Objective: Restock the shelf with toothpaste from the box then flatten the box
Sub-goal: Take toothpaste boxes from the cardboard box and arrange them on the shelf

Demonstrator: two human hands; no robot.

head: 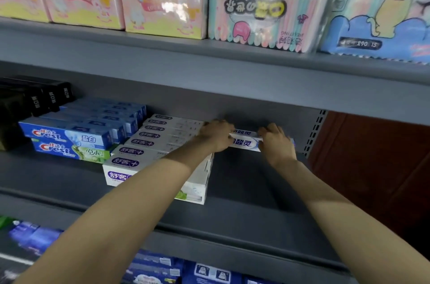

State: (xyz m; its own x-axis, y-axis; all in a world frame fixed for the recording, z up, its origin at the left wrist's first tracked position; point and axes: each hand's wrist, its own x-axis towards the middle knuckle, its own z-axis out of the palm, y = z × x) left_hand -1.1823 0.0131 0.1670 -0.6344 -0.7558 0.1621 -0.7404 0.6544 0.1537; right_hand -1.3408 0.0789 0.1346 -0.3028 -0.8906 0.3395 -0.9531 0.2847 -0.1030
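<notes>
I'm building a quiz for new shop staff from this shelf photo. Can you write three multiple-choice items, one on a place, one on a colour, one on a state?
1. Where is the white-and-blue toothpaste box being set?
A. At the back of the middle shelf, right of the white cartons
B. On the top shelf
C. On the floor

2. What colour are the Crest cartons?
A. Red
B. Blue
C. Yellow

3. How is the box held?
A. By the left hand only
B. By neither hand
C. By both hands, left and right hand, one at each end

Answers: 1 A, it lies deep on the grey middle shelf beside the white row. 2 B, their fronts are blue. 3 C, fingers curl round both ends.
</notes>
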